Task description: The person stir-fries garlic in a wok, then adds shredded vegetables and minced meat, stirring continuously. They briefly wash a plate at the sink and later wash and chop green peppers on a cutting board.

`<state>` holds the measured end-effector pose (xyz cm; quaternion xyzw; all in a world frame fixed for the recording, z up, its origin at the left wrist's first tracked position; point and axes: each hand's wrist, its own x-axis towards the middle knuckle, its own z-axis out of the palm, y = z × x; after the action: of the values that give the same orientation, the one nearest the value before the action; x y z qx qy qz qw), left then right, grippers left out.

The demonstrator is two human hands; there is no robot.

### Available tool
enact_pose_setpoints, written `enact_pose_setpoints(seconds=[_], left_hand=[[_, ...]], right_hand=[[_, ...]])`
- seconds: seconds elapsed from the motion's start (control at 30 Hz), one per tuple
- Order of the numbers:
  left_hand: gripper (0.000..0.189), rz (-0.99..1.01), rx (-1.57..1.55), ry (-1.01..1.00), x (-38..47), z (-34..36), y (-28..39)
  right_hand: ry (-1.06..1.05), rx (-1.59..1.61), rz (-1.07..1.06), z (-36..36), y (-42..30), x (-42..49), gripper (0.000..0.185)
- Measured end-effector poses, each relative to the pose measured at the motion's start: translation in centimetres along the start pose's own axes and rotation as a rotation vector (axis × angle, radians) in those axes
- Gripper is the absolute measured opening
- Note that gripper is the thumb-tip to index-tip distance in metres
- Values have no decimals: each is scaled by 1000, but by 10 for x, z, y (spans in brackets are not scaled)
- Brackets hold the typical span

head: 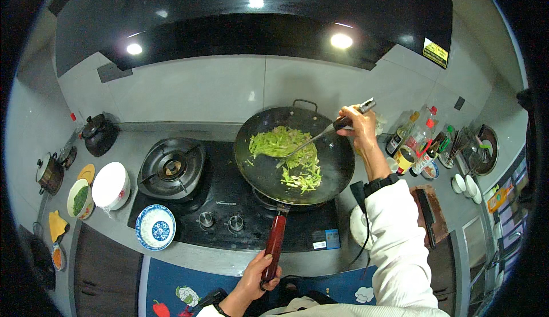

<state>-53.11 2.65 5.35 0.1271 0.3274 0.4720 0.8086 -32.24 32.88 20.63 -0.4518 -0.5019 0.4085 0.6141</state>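
My left hand (256,273) grips the dark red handle (275,239) of a black wok (262,187) low and near the counter's front edge. The wok sits over the right burner of a black glass gas hob (188,227). Green sliced vegetables (274,141), mixed with some paler bits, lie in it in a heap and a looser patch below. Above the wok's right rim, my right hand (358,125) holds a metal spatula (305,144) by its dark grip. The spatula's blade is down among the vegetables and partly hidden by them.
A bare left burner (172,169) adjoins the wok. A blue-and-white bowl (156,228) rests at the hob's front left corner, near a white bowl (111,185) and a bowl of chopped greens (79,199). Several sauce bottles (403,139) and a cleaver (425,216) on a chopping board (438,214) stand right.
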Motion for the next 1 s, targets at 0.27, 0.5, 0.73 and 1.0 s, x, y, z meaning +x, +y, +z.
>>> enact_pose_setpoints(seconds=[0.27,0.5,0.73,1.0], left_hand=[[25,-17,12,-14,1,-2,0],[27,-9,38,-19,3,-3,-2],[29,-45,38,2,2,-3,0],[30,-18,20,-43,2,-3,0]], right_hand=[[-347,-592,-122,-13,-102,-16,21],[-118,-447,-139,18,-42,-40,12],[-579,-479,-332,9,-76,-53,10],[-219,-302,-62,-38,-33,7,12]])
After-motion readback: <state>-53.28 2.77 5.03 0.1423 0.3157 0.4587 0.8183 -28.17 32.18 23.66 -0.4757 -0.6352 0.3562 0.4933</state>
